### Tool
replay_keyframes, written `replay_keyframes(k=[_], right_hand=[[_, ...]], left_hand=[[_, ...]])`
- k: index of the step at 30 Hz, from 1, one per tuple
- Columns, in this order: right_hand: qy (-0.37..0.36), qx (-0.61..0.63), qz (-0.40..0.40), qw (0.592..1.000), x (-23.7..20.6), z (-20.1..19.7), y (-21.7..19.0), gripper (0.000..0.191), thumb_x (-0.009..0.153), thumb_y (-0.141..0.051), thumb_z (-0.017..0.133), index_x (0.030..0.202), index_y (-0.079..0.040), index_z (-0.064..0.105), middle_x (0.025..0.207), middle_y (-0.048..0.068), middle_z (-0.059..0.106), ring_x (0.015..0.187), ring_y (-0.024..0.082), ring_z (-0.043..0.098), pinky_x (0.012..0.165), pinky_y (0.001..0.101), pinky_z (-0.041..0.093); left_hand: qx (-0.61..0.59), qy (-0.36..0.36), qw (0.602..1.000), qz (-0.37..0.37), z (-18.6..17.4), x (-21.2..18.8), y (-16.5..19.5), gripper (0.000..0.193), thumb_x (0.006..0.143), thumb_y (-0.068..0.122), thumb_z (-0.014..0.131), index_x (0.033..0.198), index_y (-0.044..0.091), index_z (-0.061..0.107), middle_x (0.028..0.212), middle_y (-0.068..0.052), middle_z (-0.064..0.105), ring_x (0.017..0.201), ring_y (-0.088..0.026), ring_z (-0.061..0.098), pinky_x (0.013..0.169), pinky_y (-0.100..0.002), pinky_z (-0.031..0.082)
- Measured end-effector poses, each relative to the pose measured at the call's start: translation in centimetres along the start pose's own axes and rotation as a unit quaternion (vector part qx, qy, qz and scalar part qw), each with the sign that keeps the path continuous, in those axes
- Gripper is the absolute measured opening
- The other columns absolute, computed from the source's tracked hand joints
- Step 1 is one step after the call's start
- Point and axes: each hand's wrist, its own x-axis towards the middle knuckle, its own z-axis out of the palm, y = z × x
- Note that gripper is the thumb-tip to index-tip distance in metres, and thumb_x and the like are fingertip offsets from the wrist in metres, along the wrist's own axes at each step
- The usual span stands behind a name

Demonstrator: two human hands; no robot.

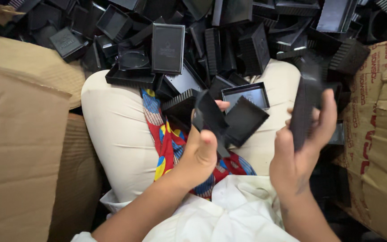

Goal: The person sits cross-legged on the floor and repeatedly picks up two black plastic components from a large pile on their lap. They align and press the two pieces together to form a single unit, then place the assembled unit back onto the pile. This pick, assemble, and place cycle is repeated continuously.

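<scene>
My left hand (201, 150) grips a thin black plastic piece (210, 115), tilted, with the thumb on its near face. My right hand (302, 150) holds an upright stack of black plastic box parts (304, 107) edge-on, with the fingers wrapped round its far side. Both hands hover over my lap, which is covered in cream cloth (117, 130). A black square lid (245, 120) and an open black tray (247, 94) lie on the lap between the hands.
A big heap of black plastic boxes and lids (229, 40) fills the top of the view and spills onto my knees. Brown cardboard boxes stand at the left (19, 148) and right (379, 134). A red patterned cloth (169, 139) runs between my legs.
</scene>
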Motion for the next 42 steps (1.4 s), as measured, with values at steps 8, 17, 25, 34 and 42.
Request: replay_keyframes(k=[8,17,25,34,42], right_hand=[[-0.174,-0.035,-0.122,0.977,-4.6,0.7,1.6,0.069,0.112,-0.047,0.045,0.166,-0.011,0.024,0.154,0.021,0.032,0.139,0.033,0.042,0.121,0.0452,0.037],[-0.091,-0.059,-0.206,0.973,-4.6,0.4,1.8,0.059,0.113,-0.040,0.046,0.167,-0.023,0.026,0.156,0.021,0.031,0.136,0.030,0.043,0.113,0.0428,0.042],[-0.107,-0.064,-0.229,0.965,-4.0,-0.1,1.5,0.058,0.109,-0.039,0.050,0.163,-0.023,0.035,0.157,0.022,0.033,0.144,0.036,0.041,0.115,0.0458,0.041],[-0.168,-0.015,-0.186,0.968,-3.0,-0.2,0.9,0.074,0.098,-0.032,0.076,0.158,-0.012,0.038,0.156,0.028,0.044,0.144,0.039,0.053,0.119,0.0466,0.049],[0.180,0.102,0.039,0.978,1.3,-8.4,1.4,0.070,0.094,-0.033,0.074,0.149,-0.004,0.042,0.135,0.022,0.058,0.124,0.034,0.062,0.097,0.0403,0.053]], left_hand=[[-0.012,-0.118,0.993,0.003,1.3,-0.2,3.5,0.119,0.087,0.092,0.032,0.160,-0.001,0.018,0.156,-0.015,0.042,0.148,-0.024,0.047,0.126,-0.037,0.040],[0.034,-0.123,0.992,0.011,1.3,-0.2,5.4,0.119,0.086,0.093,0.040,0.156,-0.002,0.028,0.152,-0.015,0.058,0.132,-0.026,0.065,0.117,-0.036,0.052],[0.058,-0.121,0.990,0.039,0.8,-0.4,5.3,0.115,0.087,0.090,0.045,0.157,-0.001,0.030,0.145,-0.015,0.061,0.124,-0.025,0.070,0.109,-0.033,0.055],[0.065,-0.203,0.972,0.100,0.8,-0.4,4.8,0.109,0.096,0.061,0.068,0.162,0.001,0.004,0.169,-0.022,0.012,0.160,-0.036,0.020,0.133,-0.045,0.019],[0.429,-0.131,0.894,0.000,-2.3,0.1,3.3,0.099,0.080,0.055,0.084,0.150,-0.003,0.042,0.156,-0.021,0.041,0.147,-0.042,0.042,0.121,-0.050,0.036]])
